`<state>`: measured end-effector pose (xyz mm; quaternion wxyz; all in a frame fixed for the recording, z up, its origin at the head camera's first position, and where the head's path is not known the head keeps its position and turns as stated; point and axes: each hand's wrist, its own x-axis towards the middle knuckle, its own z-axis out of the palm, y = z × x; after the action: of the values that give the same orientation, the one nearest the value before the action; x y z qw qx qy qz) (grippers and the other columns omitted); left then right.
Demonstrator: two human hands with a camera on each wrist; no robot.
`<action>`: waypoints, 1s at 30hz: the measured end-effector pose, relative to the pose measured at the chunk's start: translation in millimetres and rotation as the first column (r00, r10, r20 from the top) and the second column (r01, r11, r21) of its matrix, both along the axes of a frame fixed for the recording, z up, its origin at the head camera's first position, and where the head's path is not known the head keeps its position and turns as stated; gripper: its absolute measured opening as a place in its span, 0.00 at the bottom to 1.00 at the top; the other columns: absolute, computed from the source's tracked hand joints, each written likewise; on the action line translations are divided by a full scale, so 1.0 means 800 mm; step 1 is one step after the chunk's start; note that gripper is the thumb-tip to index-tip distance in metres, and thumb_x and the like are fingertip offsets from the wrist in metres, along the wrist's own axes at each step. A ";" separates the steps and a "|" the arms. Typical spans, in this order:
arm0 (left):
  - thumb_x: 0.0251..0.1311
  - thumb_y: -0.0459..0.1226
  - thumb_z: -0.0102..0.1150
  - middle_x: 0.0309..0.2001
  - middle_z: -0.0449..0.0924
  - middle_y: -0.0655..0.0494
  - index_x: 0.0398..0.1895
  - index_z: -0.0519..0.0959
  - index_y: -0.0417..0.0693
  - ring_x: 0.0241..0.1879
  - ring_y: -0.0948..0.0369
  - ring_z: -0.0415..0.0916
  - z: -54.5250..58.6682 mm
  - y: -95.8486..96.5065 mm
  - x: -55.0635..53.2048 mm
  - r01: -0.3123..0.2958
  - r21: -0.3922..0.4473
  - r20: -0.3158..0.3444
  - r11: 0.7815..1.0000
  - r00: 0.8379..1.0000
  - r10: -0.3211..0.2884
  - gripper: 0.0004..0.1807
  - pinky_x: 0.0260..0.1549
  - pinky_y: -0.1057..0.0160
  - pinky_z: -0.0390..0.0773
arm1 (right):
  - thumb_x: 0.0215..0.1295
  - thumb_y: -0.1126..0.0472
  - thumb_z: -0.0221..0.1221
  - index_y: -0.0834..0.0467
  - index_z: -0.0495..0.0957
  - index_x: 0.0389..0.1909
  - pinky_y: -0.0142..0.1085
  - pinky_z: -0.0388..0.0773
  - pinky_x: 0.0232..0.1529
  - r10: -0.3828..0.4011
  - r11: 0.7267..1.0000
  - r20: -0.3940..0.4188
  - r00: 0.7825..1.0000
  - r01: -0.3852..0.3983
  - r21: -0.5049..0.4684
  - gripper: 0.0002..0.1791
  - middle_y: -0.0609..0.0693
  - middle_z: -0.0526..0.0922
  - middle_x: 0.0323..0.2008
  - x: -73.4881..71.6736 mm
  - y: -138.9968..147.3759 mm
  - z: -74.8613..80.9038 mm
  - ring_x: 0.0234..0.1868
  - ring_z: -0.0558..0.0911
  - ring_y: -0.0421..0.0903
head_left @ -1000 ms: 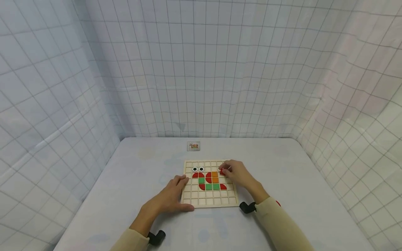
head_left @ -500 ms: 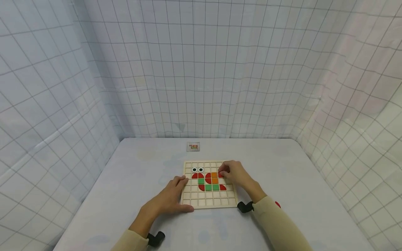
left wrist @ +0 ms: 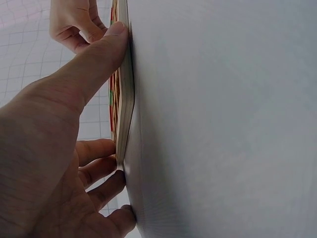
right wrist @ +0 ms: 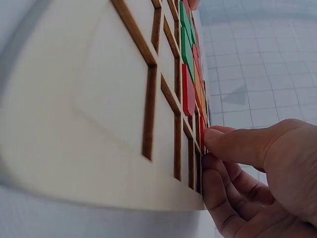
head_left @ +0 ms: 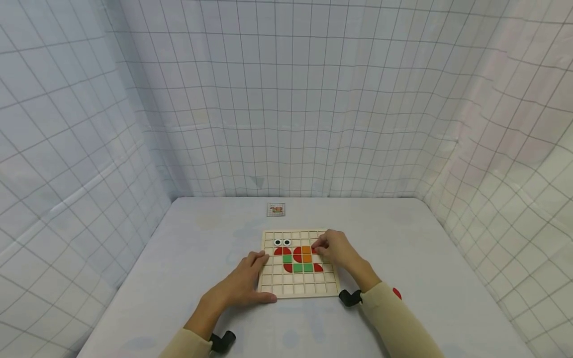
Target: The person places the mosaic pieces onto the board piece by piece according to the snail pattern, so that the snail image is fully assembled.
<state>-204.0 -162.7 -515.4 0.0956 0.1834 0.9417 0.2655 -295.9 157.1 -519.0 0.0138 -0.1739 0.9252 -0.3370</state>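
Note:
A wooden grid board (head_left: 297, 288) lies on the table, with red, green and orange tiles and two eye tiles (head_left: 282, 242) in its cells. My left hand (head_left: 243, 281) rests spread at the board's near left corner, thumb along the front edge and fingertips against the left edge. Over the board's right part, my right hand (head_left: 336, 248) pinches a small red tile (right wrist: 202, 132) between thumb and fingers, right at a cell beside the orange tiles (head_left: 306, 254). Its fingers partly hide that tile. In the right wrist view, another red tile (right wrist: 188, 91) sits nearer the camera.
A small picture card (head_left: 276, 210) lies behind the board, showing a coloured figure on a grid. One loose red piece (head_left: 397, 293) lies on the table (head_left: 201, 238) beside the right sleeve (head_left: 396, 318), partly covered by it. White gridded curtains (head_left: 277, 99) surround the table.
My right hand has brought the red tile down to the cell beside the orange tiles and shifted slightly. The left hand stays in place at the board's corner.

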 end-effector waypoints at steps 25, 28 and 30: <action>0.57 0.61 0.91 0.90 0.62 0.38 0.92 0.64 0.40 0.86 0.39 0.66 0.000 0.002 -0.002 -0.016 -0.006 -0.001 1.000 1.000 0.016 0.68 0.84 0.34 0.74 | 0.76 0.68 0.75 0.57 0.98 0.43 0.33 0.83 0.46 0.035 0.997 -0.070 0.997 -0.031 0.065 0.05 0.48 0.90 0.42 0.021 0.043 0.000 0.43 0.82 0.39; 0.57 0.61 0.91 0.90 0.62 0.38 0.92 0.64 0.40 0.85 0.39 0.67 -0.001 0.002 -0.001 -0.019 -0.004 0.007 1.000 1.000 0.019 0.68 0.84 0.34 0.74 | 0.77 0.66 0.75 0.56 0.98 0.44 0.33 0.83 0.45 0.027 0.997 -0.064 0.998 -0.022 0.080 0.04 0.46 0.90 0.41 0.030 0.054 0.000 0.42 0.82 0.38; 0.57 0.62 0.90 0.90 0.62 0.39 0.92 0.64 0.41 0.85 0.39 0.67 -0.002 0.001 0.000 -0.020 -0.008 0.012 1.000 1.000 0.021 0.68 0.84 0.34 0.74 | 0.77 0.65 0.75 0.55 0.97 0.45 0.33 0.83 0.44 0.016 0.996 -0.057 0.998 -0.011 0.087 0.04 0.46 0.90 0.41 0.037 0.062 0.001 0.42 0.82 0.38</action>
<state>-203.7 -161.6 -516.7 0.0991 0.1718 0.9440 0.2636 -266.0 206.7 -517.9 -0.0033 -0.1890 0.9378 -0.2911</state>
